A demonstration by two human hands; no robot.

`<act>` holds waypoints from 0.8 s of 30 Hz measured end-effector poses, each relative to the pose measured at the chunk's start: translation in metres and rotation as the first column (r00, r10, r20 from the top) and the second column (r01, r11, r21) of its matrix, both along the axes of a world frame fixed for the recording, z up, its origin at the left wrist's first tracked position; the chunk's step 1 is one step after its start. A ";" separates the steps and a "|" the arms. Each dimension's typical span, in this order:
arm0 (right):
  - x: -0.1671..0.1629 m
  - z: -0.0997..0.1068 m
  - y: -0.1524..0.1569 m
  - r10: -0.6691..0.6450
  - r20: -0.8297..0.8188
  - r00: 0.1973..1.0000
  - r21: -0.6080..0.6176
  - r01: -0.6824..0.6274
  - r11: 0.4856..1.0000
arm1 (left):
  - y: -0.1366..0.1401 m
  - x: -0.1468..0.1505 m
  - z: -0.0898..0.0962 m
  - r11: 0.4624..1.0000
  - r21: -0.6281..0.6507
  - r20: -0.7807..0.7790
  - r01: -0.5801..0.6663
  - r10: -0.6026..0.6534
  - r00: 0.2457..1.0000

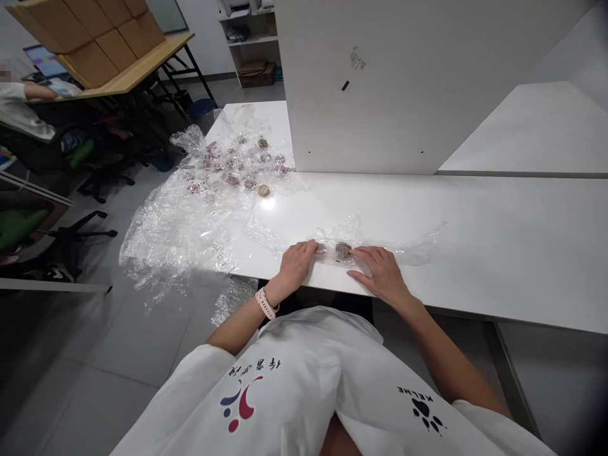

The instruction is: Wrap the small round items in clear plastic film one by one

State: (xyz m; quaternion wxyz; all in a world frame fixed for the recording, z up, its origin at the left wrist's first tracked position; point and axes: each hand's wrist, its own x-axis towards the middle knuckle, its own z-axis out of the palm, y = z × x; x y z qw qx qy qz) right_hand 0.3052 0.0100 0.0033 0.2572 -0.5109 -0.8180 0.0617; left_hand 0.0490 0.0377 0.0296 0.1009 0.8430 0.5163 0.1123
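A small brownish, rough-surfaced round piece lies on a sheet of clear plastic film spread over the white table. My left hand rests on the film to the left of the piece, with its fingers stretched out over the plastic and its thumb mostly hidden. On the other side, my right hand has its fingertips at the piece's right edge, the thumb held apart from the fingers. A faint pinkish patch shows under the film by my left fingertips; I cannot make out what it is.
Several wrapped brown and pink pieces lie in a heap of crinkled film hanging over the table's left end. A tall white panel stands behind. Far left, a person sits by a desk with cardboard boxes.
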 end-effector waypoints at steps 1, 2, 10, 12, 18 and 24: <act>0.001 -0.003 0.000 -0.006 -0.001 1.000 -0.014 0.006 1.000 | 0.009 -0.002 0.002 0.999 -0.043 0.015 -0.020 0.021 1.000; 0.001 -0.005 0.003 -0.023 -0.013 1.000 -0.030 0.023 0.999 | 0.019 -0.003 0.006 0.996 -0.086 0.037 -0.028 0.031 0.999; 0.002 0.009 0.070 -0.378 -0.116 0.918 -0.433 0.296 0.851 | 0.098 0.003 0.033 0.939 -0.308 0.105 -0.154 0.195 0.975; 0.001 0.010 0.083 -0.426 -0.088 0.900 -0.468 0.340 0.816 | 0.093 0.010 0.028 0.975 -0.057 0.076 -0.216 0.220 0.972; -0.003 -0.001 0.082 -0.440 -0.107 0.892 -0.356 0.378 0.854 | 0.041 0.031 -0.017 0.998 0.044 0.118 -0.036 0.031 0.993; -0.017 -0.006 0.033 -0.391 -0.087 0.916 0.081 0.397 0.914 | 0.059 0.042 -0.024 0.921 -0.243 0.551 -0.306 0.390 0.738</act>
